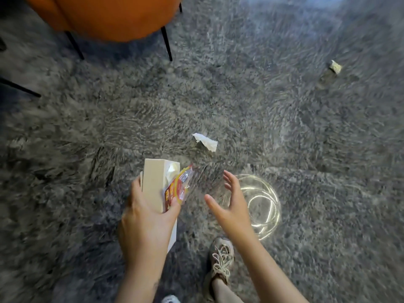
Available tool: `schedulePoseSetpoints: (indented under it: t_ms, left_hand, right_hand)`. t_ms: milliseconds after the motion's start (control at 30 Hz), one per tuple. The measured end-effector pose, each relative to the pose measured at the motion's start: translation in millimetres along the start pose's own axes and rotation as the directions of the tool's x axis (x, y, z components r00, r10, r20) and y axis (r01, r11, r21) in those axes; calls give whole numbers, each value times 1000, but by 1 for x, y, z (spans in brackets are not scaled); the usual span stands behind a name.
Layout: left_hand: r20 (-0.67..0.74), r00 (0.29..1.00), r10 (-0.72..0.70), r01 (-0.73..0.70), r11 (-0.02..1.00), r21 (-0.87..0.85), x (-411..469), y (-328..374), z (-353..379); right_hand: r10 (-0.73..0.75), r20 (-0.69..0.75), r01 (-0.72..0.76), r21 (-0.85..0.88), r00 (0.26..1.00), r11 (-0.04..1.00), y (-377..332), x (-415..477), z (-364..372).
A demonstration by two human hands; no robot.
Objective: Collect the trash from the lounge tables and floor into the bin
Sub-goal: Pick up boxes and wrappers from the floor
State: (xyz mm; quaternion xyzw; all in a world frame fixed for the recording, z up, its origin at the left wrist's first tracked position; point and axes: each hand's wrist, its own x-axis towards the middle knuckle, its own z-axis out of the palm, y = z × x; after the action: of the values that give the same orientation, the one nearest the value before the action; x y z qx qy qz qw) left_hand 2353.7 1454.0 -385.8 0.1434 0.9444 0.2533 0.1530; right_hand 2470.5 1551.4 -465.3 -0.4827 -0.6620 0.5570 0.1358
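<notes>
My left hand (144, 217) grips a beige tissue box (154, 184) together with a red and clear plastic wrapper (178, 186) pressed against its side. My right hand (229, 202) hovers open beside it, fingers spread, holding nothing. A crumpled white tissue (205, 141) lies on the grey shaggy carpet just ahead of both hands. Farther off at the upper right lies a small pale scrap of paper (335, 67). No bin is in view.
An orange chair (105, 16) with thin black legs stands at the upper left. A coil of clear tubing (265, 204) lies on the carpet under my right hand. My shoe (220, 259) is at the bottom centre.
</notes>
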Motion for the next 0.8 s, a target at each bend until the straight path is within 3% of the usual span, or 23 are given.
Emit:
schedulePoseSetpoints:
  t_ms: [100, 400, 800]
  left_hand:
    - [-30, 999, -25, 26, 1000, 4, 34, 21, 6]
    - [-37, 997, -71, 70, 997, -30, 152, 43, 62]
    - [13, 999, -29, 30, 999, -46, 314, 10, 200]
  right_hand:
    - [-72, -12, 69, -153, 997, 986, -8, 45, -16]
    - [-141, -2, 133, -322, 990, 937, 1, 184, -2]
    - [-81, 30, 86, -428, 996, 899, 92, 375, 72]
